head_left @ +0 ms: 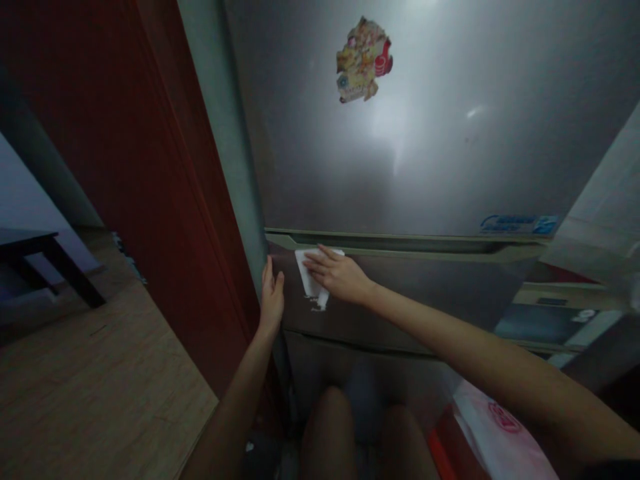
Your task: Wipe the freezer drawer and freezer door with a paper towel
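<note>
A silver refrigerator (425, 147) stands in front of me, with a drawer front (425, 293) below its upper door. My right hand (340, 272) lies flat, fingers spread, over a white cloth or paper (309, 280) pressed against the upper left of that drawer front. Small white marks (320, 303) show just under the white piece. At the drawer's left edge, my left hand (273, 293) rests with its fingers apart and nothing in it. A torn, colourful sticker (364, 60) is on the upper door.
A dark red door or frame (165, 167) rises at the left, with a dark table (50, 250) beyond it. A white and red bag (495, 427) sits at the lower right. My knees are near the lower drawer.
</note>
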{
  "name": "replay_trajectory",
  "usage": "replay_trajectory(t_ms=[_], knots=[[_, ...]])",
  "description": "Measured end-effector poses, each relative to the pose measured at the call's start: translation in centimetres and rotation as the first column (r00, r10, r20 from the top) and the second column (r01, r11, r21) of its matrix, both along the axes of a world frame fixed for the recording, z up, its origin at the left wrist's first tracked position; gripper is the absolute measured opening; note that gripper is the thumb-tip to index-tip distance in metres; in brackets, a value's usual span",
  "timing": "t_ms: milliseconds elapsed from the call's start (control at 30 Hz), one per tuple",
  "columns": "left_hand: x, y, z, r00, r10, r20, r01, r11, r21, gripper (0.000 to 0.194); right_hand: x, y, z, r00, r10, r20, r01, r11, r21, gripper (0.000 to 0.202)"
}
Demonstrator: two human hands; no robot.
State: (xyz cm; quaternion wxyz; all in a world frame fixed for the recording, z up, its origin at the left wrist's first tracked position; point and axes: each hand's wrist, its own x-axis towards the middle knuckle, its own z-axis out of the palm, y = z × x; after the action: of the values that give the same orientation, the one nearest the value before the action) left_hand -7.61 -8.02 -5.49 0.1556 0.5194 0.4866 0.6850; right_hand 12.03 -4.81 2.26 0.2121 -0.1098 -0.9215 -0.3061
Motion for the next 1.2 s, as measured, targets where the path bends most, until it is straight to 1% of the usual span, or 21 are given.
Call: replay_trajectory(t_ms=[33, 67, 100, 133, 200, 333, 400, 467, 500, 533, 567, 633, 700, 833, 900, 933, 967, 1000, 1033, 1100, 1200], knots=[[0.1, 0.1, -0.1, 1.000, 0.008, 0.000, -0.008, 1.000, 0.005, 0.056, 0.3, 0.1, 0.8, 0.998, -0.007, -0.058, 0.008, 1.000, 0.014, 0.029], [0.2, 0.1, -0.1, 1.000, 0.018, -0.002, -0.018, 1.000, 0.011, 0.056, 0.4, 0.1, 1.0, 0.994, -0.013, -0.107, 0.016, 1.000, 0.025, 0.030], [0.3, 0.2, -0.2, 1.000, 0.028, -0.006, -0.028, 0.999, 0.017, 0.056, 0.5, 0.1, 0.6, 0.990, -0.017, -0.143, 0.022, 0.999, 0.034, 0.031], [0.4, 0.2, -0.2, 0.999, 0.037, -0.011, -0.037, 0.999, 0.023, 0.057, 0.4, 0.0, -0.3, 0.986, -0.018, -0.166, 0.025, 0.999, 0.038, 0.031], [0.6, 0.3, -0.3, 0.998, 0.052, -0.021, -0.051, 0.998, 0.031, 0.058, -0.1, -0.2, -3.4, 0.984, -0.018, -0.176, 0.023, 0.999, 0.023, 0.030], [0.7, 0.3, -0.4, 0.997, 0.067, -0.036, -0.066, 0.997, 0.024, 0.059, -1.2, -0.9, -12.2, 0.996, -0.016, -0.092, 0.007, 0.995, -0.104, 0.029], [0.6, 0.3, -0.4, 0.997, 0.066, -0.032, -0.066, 0.998, 0.019, 0.057, -1.3, -1.2, -16.0, 1.000, 0.007, -0.008, -0.008, 0.986, -0.168, 0.030], [0.5, 0.3, -0.4, 0.998, 0.061, -0.030, -0.060, 0.998, 0.013, 0.057, -1.0, -1.4, -18.5, 0.997, 0.030, 0.076, -0.013, 0.976, -0.219, 0.030], [0.4, 0.2, -0.4, 0.998, 0.058, -0.030, -0.058, 0.998, 0.009, 0.057, -0.8, -1.5, -19.0, 0.992, 0.043, 0.115, -0.015, 0.972, -0.235, 0.030], [0.4, 0.2, -0.4, 0.998, 0.056, -0.032, -0.056, 0.998, 0.005, 0.057, -0.6, -1.4, -19.1, 0.986, 0.058, 0.153, -0.019, 0.970, -0.243, 0.029], [0.4, 0.2, -0.4, 0.998, 0.055, -0.034, -0.054, 0.999, 0.004, 0.057, -0.3, -1.4, -18.7, 0.980, 0.070, 0.185, -0.024, 0.970, -0.241, 0.028], [0.4, 0.2, -0.4, 0.998, 0.053, -0.038, -0.053, 0.999, 0.004, 0.058, 0.0, -1.1, -16.7, 0.972, 0.088, 0.217, -0.042, 0.977, -0.209, 0.025], [0.5, 0.2, -0.4, 0.997, 0.059, -0.043, -0.059, 0.998, 0.007, 0.061, 0.4, -0.8, -13.4, 0.979, 0.089, 0.186, -0.061, 0.987, -0.151, 0.022], [0.7, 0.4, -0.4, 0.995, 0.079, -0.056, -0.079, 0.997, 0.017, 0.062, 1.3, -0.2, -5.6, 0.999, 0.042, -0.028, -0.043, 0.999, -0.026, 0.024], [0.8, 0.5, -0.4, 0.995, 0.082, -0.050, -0.081, 0.996, 0.028, 0.061, 1.7, 0.0, -2.9, 0.988, 0.026, -0.150, -0.024, 1.000, 0.017, 0.026], [0.9, 0.5, -0.5, 0.996, 0.083, -0.044, -0.082, 0.996, 0.033, 0.061, 1.9, 0.1, -2.2, 0.980, 0.024, -0.196, -0.018, 0.999, 0.030, 0.027], [0.9, 0.5, -0.5, 0.996, 0.085, -0.038, -0.083, 0.996, 0.036, 0.061, 1.9, 0.2, -2.0, 0.973, 0.025, -0.230, -0.016, 0.999, 0.039, 0.028], [1.0, 0.5, -0.5, 0.996, 0.086, -0.035, -0.085, 0.996, 0.037, 0.060, 1.9, 0.2, -2.3, 0.968, 0.026, -0.249, -0.016, 0.999, 0.042, 0.028], [1.0, 0.5, -0.5, 0.996, 0.087, -0.034, -0.085, 0.996, 0.036, 0.060, 1.8, 0.1, -3.1, 0.966, 0.027, -0.256, -0.017, 0.999, 0.041, 0.028], [1.1, 0.5, -0.5, 0.995, 0.086, -0.040, -0.085, 0.996, 0.030, 0.061, 1.4, -0.1, -5.9, 0.970, 0.022, -0.241, -0.017, 1.000, 0.023, 0.027], [0.9, 0.4, -0.5, 0.995, 0.085, -0.054, -0.084, 0.996, 0.031, 0.062, 0.9, -0.7, -12.0, 0.988, 0.021, -0.156, -0.028, 0.999, -0.041, 0.027]])
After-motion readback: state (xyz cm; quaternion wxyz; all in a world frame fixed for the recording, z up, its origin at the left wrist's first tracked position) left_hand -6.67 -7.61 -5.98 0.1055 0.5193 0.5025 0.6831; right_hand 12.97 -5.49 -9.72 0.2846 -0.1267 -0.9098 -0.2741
